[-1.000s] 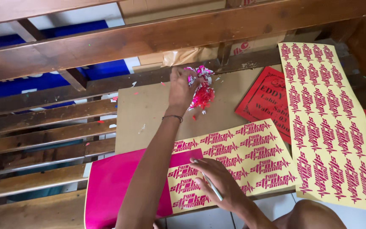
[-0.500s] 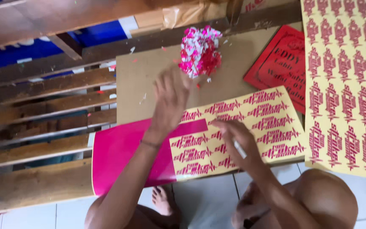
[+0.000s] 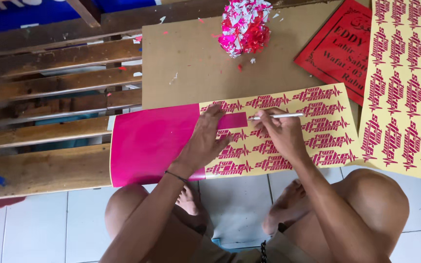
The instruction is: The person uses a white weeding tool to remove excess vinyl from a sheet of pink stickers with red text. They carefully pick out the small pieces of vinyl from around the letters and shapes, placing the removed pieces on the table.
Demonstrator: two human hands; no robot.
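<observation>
A sticker sheet (image 3: 147, 143), pink at the left and yellow with rows of pink cut shapes at the right, lies across a brown board (image 3: 191, 63). My left hand (image 3: 205, 141) presses flat on the sheet where pink meets yellow. My right hand (image 3: 281, 131) holds a thin silver cutting tool (image 3: 276, 116) with its tip pointing left at an unpeeled pink strip (image 3: 234, 120). A crumpled ball of pink and white peeled scraps (image 3: 244, 24) sits at the far edge of the board.
A second yellow sheet of pink shapes (image 3: 405, 83) lies at the right, beside a red printed card (image 3: 339, 48). Wooden slats (image 3: 54, 97) run along the left. My bare knees and feet rest on white floor tiles (image 3: 40, 229) below.
My left hand drew back from the scrap ball at the far edge and came down flat on the sheet. My right hand brought the tool up to the pink strip.
</observation>
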